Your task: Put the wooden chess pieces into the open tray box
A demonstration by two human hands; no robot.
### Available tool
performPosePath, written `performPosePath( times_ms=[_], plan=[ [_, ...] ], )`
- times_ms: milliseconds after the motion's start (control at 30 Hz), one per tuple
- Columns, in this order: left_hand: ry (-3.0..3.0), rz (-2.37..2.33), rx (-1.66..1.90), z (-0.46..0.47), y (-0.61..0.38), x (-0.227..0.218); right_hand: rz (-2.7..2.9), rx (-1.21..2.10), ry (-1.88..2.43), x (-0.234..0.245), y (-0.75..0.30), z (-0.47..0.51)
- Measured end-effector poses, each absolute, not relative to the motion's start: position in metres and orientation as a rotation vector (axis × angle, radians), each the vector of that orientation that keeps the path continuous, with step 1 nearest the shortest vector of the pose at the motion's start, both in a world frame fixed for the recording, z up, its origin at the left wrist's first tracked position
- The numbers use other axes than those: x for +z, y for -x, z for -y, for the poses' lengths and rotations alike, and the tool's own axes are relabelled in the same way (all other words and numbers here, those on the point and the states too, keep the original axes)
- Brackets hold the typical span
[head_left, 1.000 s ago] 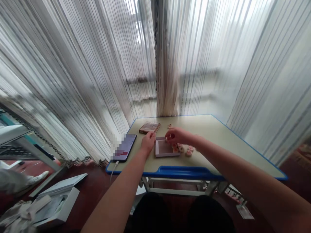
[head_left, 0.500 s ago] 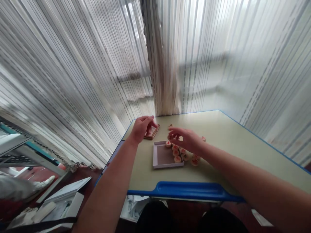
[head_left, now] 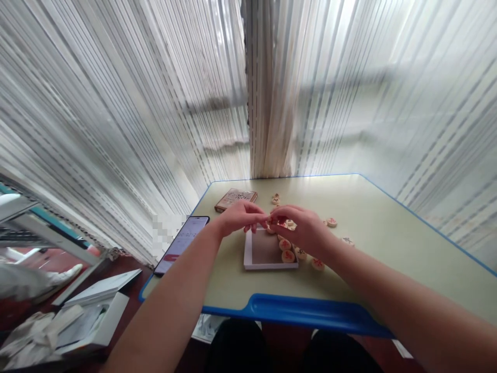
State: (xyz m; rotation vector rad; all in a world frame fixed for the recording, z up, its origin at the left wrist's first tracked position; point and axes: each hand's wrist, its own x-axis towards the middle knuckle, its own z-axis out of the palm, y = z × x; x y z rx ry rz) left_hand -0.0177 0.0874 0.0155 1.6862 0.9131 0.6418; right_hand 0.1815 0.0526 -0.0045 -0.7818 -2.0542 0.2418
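Observation:
My right hand [head_left: 301, 223] pinches a round wooden xiangqi piece [head_left: 273, 220] above the far edge of a shallow pale box tray [head_left: 248, 256]. From the other side my left hand [head_left: 240, 215] reaches in, thumb and fingers drawn together, its fingertips meeting the right hand's fingertips at that piece. What the left fingers grip, if anything, is hidden. Along the tray's right inner side lie several pieces with red characters, among them one piece [head_left: 288, 256] near the front corner. More pieces are partly hidden beneath my right hand.
Outside the tray lie loose pieces, including a red-marked piece [head_left: 317, 264] and a farther piece [head_left: 331, 222]. A decorated flat box [head_left: 236, 197] rests behind my left hand. A phone [head_left: 184, 241] lies at the left edge of the blue-rimmed table [head_left: 388, 223]. Curtains [head_left: 272, 103] hang behind.
My left hand has moved right and nearer, from over the decorated box to my right hand, uncovering that box. My right hand stays over the tray's far right side. The view has shifted slightly.

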Motion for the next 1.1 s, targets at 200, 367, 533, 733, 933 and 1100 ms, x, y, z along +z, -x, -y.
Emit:
performPosePath(
  times_ms=[200,367,533,733,933,1100],
  plan=[
    [-1.683,-0.939,0.752,-0.081,0.01,0.016,2.052,0.22,0.741,-0.002,-0.183,-0.052],
    [-1.675,-0.964,0.818,-0.08,0.007,0.015,2.071,0.201,0.763,-0.002,-0.186,-0.053],
    [-1.669,-0.974,0.824,-0.079,0.007,0.016,2.036,0.292,0.833,-0.001,-0.184,-0.051],
    [-1.722,-0.904,0.97,-0.078,0.005,0.014,1.804,0.539,0.96,0.002,-0.183,-0.051],
    [-1.822,-0.946,1.019,-0.078,0.004,0.013,1.515,0.986,0.993,0.008,-0.183,-0.05],
    [-1.841,-0.953,1.014,-0.075,0.001,0.016,1.298,1.327,1.013,0.014,-0.181,-0.049]
  ],
)
